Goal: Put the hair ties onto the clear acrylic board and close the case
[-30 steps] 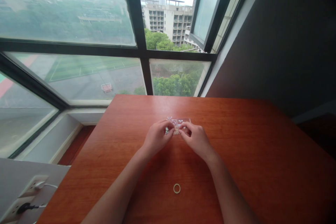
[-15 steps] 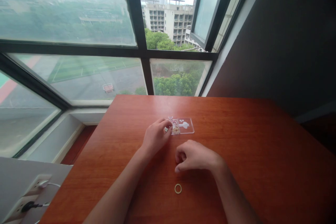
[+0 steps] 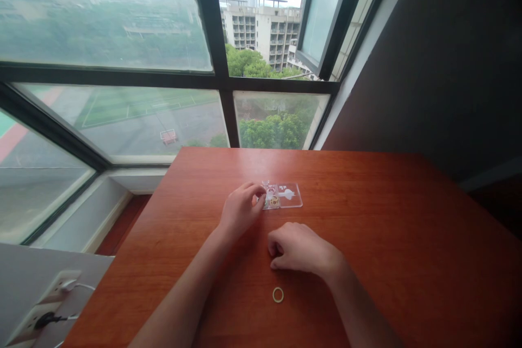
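Note:
My left hand (image 3: 242, 207) reaches to the left end of a small clear plastic case (image 3: 299, 196), its thumb and bent index finger closed at that edge. Part of the case is hidden behind those fingers. Small coloured rings (image 3: 274, 201) sit in its divided half, while the flat half at the right bears a white printed shape. Nearer to me, my right hand (image 3: 299, 247) hovers low over the table with its fingers curled inward and nothing visible in them. A pale yellow-green ring (image 3: 278, 295) lies on the wood just below my right hand.
The reddish-brown wooden table (image 3: 387, 217) extends under both forearms up to the windows (image 3: 281, 114). Its left edge drops off beside a wall with sockets and plugged-in cables (image 3: 51, 318). A dark wall (image 3: 448, 65) stands at the right.
My right hand has shifted slightly toward me and to the left, its fingers curling in more. My left hand stays at the case, and the ring on the table has hardly moved in view.

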Available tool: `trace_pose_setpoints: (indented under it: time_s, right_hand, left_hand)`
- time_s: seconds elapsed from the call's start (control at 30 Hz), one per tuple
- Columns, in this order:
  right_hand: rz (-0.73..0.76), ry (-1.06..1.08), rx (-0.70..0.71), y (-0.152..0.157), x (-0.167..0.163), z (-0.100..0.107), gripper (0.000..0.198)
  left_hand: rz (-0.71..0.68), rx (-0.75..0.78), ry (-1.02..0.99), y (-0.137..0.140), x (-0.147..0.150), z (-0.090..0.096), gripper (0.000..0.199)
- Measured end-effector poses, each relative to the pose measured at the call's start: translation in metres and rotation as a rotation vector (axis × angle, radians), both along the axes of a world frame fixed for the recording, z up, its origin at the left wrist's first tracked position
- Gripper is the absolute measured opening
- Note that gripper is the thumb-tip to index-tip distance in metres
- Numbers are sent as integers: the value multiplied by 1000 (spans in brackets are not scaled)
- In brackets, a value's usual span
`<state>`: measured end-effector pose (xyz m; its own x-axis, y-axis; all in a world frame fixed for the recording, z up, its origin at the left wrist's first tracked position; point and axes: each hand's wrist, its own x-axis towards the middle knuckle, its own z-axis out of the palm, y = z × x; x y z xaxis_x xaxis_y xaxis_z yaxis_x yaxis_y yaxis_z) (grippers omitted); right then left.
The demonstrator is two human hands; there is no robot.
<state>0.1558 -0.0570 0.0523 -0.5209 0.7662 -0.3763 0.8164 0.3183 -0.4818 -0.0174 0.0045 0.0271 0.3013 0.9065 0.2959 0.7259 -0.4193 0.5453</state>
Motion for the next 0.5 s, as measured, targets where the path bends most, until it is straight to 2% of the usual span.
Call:
trace_pose_setpoints:
  time_s: [0.17,0.2,0.3,0.43,0.5]
  right_hand:
    - [73,11,-56,-8,-2,7,33]
    - [89,-20,-31,-11,-5,8,32]
    - [114,-127,67,-15,-12,8,13]
    - [60,-176,147,-12,-10,8,21]
    - [27,-154,135,-10,-6,10,16]
  left_hand:
    - [-5,-5,-13,0,-1,1,12]
    - [-5,-4,-15,0,-1,1,12]
    - [-6,-2,-21,0,-2,1,13]
    - [-2,-1,-34,0,-2,2,13]
    - [1,-1,-36,0,-3,2,12]
